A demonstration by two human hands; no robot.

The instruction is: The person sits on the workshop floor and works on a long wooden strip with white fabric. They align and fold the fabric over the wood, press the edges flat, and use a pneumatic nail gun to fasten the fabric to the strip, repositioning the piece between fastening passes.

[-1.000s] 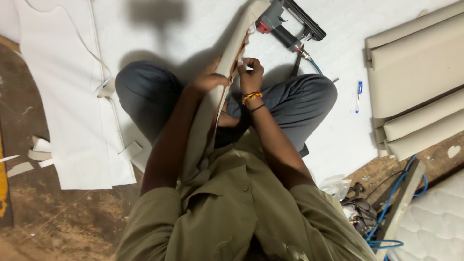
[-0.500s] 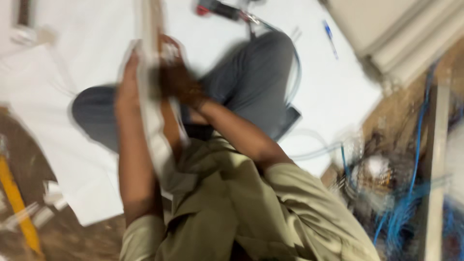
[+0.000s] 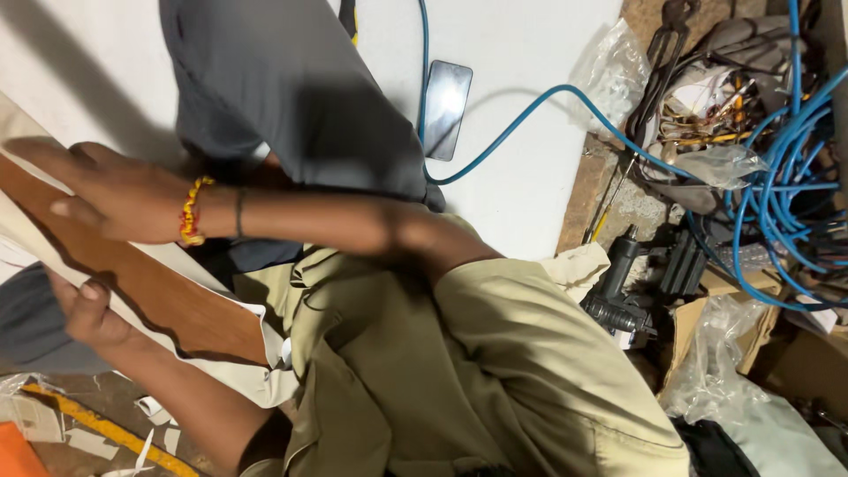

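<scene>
The white sheet [image 3: 521, 132] on the floor takes up most of the top of the view, w/ the person's grey trouser leg [image 3: 291, 97] lying across it. The view has swung right since a moment ago: the cream panels and the nail gun up top are gone, and the tool heap at the right edge now fills that side. The blur from half a sec back is gone too.

Wooden board [image 3: 132, 274], brown, wrapped in cream covering [image 3: 256, 375], sits low at the left, slanting down toward the lap; before, it stood up nearly vertical between the knees. Right hand [image 3: 115, 199] lies flat on top of the board near its upper end, fingers stretched out, pressing, not clenched round anything; a yellow-and-red thread band [image 3: 190, 212] is at the wrist. Left hand [image 3: 84, 314] is under the board's lower edge, thumb up on the face, fingers curled beneath, so that grip is closed on the board.

Blue hose [image 3: 530, 110] runs from the top across the sheet to a tangle of coils at far right. Black air tool [image 3: 618, 291] lies just beside the elbow on the bare floor. Dark phone [image 3: 446, 108] lies face up on the sheet, touching the hose loop. Clear plastic bags [image 3: 720, 380] bottom right.
</scene>
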